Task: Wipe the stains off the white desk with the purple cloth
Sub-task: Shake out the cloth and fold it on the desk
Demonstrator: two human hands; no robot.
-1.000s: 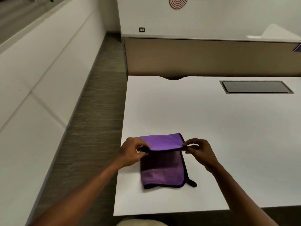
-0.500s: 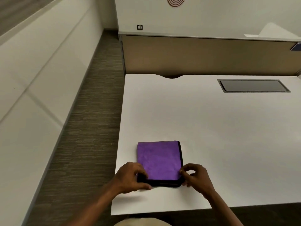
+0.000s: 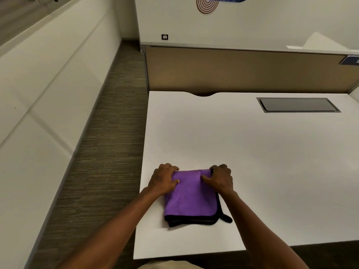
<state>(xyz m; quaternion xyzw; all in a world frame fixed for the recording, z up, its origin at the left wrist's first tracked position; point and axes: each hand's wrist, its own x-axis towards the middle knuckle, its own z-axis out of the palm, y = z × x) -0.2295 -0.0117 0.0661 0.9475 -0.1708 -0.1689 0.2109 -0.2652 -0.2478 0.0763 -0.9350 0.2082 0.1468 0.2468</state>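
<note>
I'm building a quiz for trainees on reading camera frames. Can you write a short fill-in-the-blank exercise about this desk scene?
1. The left hand and right hand grip the far edge of the ____ cloth.
2. The cloth's border is ____.
3. The cloth lies on the white desk near its ____ front corner.
4. The dark rectangular panel is set into the desk's far ____ side.

Missing words: purple; black; left; right

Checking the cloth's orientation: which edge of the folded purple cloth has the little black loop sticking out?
The near right corner of the folded purple cloth: the black loop pokes out there, away from both hands.
</note>
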